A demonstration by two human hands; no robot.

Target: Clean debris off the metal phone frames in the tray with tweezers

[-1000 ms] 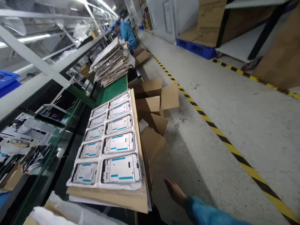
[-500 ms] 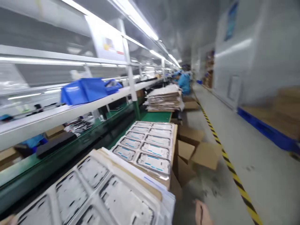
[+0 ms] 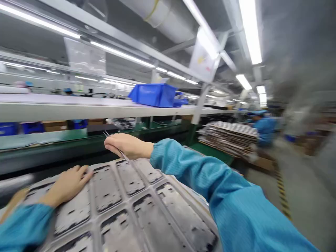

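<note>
A pale moulded tray (image 3: 127,202) fills the lower part of the view, with several phone-sized frames (image 3: 106,189) lying in its compartments. My right hand (image 3: 128,144) is closed around a thin pair of tweezers (image 3: 122,154) above the tray's far edge. The points of the tweezers poke out past the fingers toward the upper left. My left hand (image 3: 70,183) lies on the tray's left part, palm down with its fingers stretched out over the frames. Nothing shows in it.
Behind the tray runs a green-edged conveyor line (image 3: 52,139) under a white shelf (image 3: 86,111). A blue bin (image 3: 157,95) stands on the shelf. Stacked trays (image 3: 231,138) lie at the right, near a person in blue (image 3: 265,127). Striped floor tape (image 3: 282,196) marks the aisle.
The view has swung left toward the shelf and conveyor. Both my hands, mostly out of view before, now reach over the tray, with tweezers visible in the right one.
</note>
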